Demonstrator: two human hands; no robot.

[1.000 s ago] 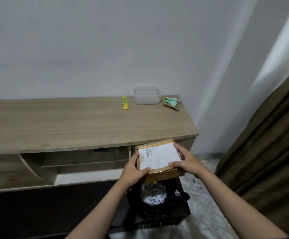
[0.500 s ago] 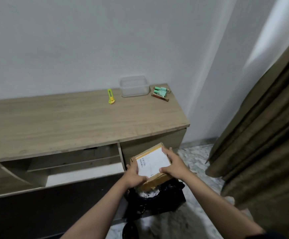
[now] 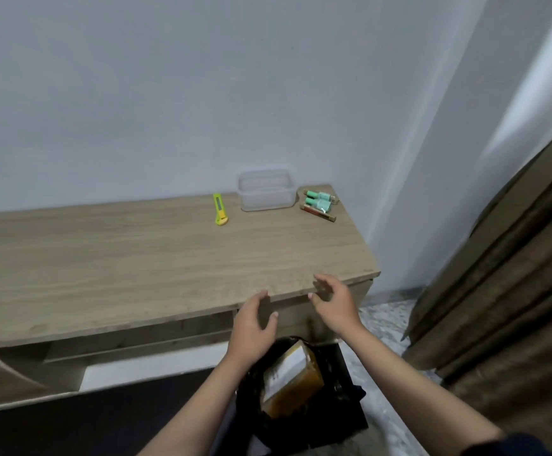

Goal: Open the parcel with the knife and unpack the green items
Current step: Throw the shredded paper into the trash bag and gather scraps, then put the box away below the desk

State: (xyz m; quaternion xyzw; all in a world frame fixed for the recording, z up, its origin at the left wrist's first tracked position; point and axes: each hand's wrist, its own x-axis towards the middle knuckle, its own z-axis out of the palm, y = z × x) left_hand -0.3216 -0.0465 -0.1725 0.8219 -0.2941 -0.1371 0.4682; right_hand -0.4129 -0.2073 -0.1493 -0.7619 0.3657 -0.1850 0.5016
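A brown taped parcel [image 3: 292, 380] with a white label lies tilted in a black bin bag [image 3: 343, 399] on the floor. My left hand [image 3: 251, 324] and my right hand [image 3: 334, 304] hover above it, fingers apart, holding nothing, just in front of the wooden cabinet's edge [image 3: 301, 292]. A yellow-green utility knife [image 3: 220, 209] lies at the back of the cabinet top. Two green items [image 3: 319, 199] lie at the back right corner beside a brown stick [image 3: 319, 214].
A clear plastic container [image 3: 265, 190] stands between the knife and the green items, against the white wall. A brown curtain [image 3: 515, 291] hangs at the right. The floor [image 3: 390, 317] is speckled stone. Open shelves sit under the cabinet top.
Both hands held the parcel before; they have let it go into the black bag and risen to the cabinet's edge. The camera has come closer to the cabinet.
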